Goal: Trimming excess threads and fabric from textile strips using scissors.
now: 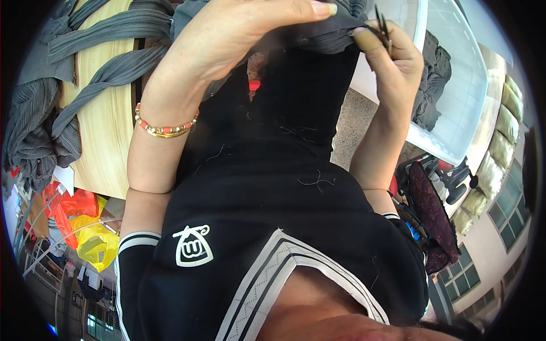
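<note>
Pleated dark grey cloth [327,40] stretches across the top, in front of my body. My right hand [392,62] is closed, pinching the cloth's edge between thumb and fingers. The same hand holds small dark thread snips [382,28], their pointed blades upward. My left hand [239,28] is over the cloth with its thumb stretched out to the right. Its other fingers are cut off by the upper edge, so their grip is hidden. A beaded bracelet and a gold-coloured bangle [166,128] circle my left wrist.
Twisted lengths of grey cloth [108,79] lie over a pale wooden board [105,153] at left. Red [71,207] and yellow plastic bags [96,241] are below it. At right, a white tub [463,113] contains dark cloth [435,79]. Stuffed bundles [489,173] line the wall.
</note>
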A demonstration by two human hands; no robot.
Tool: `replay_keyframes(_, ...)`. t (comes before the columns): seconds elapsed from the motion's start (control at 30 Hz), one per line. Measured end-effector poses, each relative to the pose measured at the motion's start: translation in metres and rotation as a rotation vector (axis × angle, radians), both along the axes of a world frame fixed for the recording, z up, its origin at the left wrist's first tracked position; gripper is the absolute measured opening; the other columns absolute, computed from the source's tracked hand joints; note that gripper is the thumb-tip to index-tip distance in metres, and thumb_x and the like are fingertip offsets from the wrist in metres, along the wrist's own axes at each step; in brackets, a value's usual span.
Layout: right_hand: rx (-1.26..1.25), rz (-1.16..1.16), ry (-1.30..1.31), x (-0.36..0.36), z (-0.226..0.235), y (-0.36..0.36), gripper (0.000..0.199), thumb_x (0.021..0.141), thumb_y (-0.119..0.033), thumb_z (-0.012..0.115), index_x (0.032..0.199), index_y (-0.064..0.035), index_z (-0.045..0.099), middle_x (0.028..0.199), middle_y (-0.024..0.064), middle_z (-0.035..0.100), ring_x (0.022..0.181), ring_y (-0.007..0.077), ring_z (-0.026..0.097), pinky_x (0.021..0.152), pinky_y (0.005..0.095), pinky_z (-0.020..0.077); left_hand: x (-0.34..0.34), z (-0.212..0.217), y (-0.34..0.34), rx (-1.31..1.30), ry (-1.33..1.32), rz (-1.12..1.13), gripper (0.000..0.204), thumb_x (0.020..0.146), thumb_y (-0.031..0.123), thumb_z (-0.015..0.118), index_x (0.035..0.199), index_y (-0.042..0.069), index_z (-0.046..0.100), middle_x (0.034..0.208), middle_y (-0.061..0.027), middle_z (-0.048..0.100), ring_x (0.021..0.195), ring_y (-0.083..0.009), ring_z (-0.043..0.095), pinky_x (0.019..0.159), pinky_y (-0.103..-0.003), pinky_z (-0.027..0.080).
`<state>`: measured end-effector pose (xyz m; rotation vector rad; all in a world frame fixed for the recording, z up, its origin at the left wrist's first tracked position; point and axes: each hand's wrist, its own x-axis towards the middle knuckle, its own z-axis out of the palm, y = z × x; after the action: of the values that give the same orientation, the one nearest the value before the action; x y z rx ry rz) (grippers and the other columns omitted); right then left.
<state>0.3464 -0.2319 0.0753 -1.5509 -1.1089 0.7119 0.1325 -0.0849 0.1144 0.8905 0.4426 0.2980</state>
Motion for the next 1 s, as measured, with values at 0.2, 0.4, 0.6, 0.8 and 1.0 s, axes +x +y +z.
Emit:
replay_keyframes(0.2,0.235,-0.122,0.236,0.015,0.0,0.003,0.015,0.099,-0.012,0.071,0.107,0.0,0.073,0.079,-0.0032,0.06,0.062,0.0028,0.047,0.054,0.0193,0.0362,-0.025,-0.029,0.008,0.269,0.18,-0.091,0.023,0.101,0.008,0.063,0.122,-0.001,0.064,0.107,-0.0056,0.072,0.096,-0.0076,0.069,0.086,-0.021,0.055)
replay_keyframes(0.4,0.26,-0.146,0.105,0.02,-0.006,0.008,0.016,0.099,-0.013,0.07,0.108,-0.0008,0.074,0.079,-0.004,0.059,0.064,0.0031,0.049,0.055,0.0202,0.0374,-0.038,-0.051,0.009,0.172,0.092,-0.021,0.025,0.098,0.009,0.069,0.121,0.0,0.071,0.105,-0.0049,0.075,0.095,-0.0067,0.071,0.087,-0.019,0.055)
replay_keyframes(0.6,0.152,-0.143,0.031,-0.003,0.0,0.005,0.033,0.097,-0.007,0.069,0.128,0.002,0.065,0.087,-0.0037,0.057,0.072,0.0025,0.048,0.063,0.018,0.0355,-0.036,-0.052,0.011,0.119,0.009,0.097,0.025,0.099,0.01,0.068,0.123,0.0,0.07,0.108,-0.006,0.075,0.098,-0.0088,0.071,0.091,-0.02,0.054)
replay_keyframes(0.8,0.205,-0.077,-0.03,-0.027,-0.003,-0.003,0.037,0.095,-0.009,0.074,0.129,-0.0001,0.066,0.083,-0.0063,0.051,0.068,0.001,0.042,0.058,0.0171,0.0317,-0.036,-0.043,0.005,0.028,-0.064,0.071,0.024,0.101,0.01,0.065,0.122,0.0,0.068,0.108,-0.0041,0.073,0.099,-0.0067,0.069,0.092,-0.02,0.053)
replay_keyframes(1.0,0.229,-0.05,-0.353,-0.043,-0.006,-0.003,0.041,0.082,-0.007,0.085,0.121,-0.0054,0.074,0.08,-0.0017,0.052,0.067,0.0056,0.045,0.057,0.0203,0.0338,-0.037,-0.046,0.004,0.021,-0.048,0.109,0.02,0.098,0.011,0.067,0.116,0.003,0.071,0.104,-0.0013,0.074,0.099,-0.0064,0.067,0.09,-0.021,0.051)
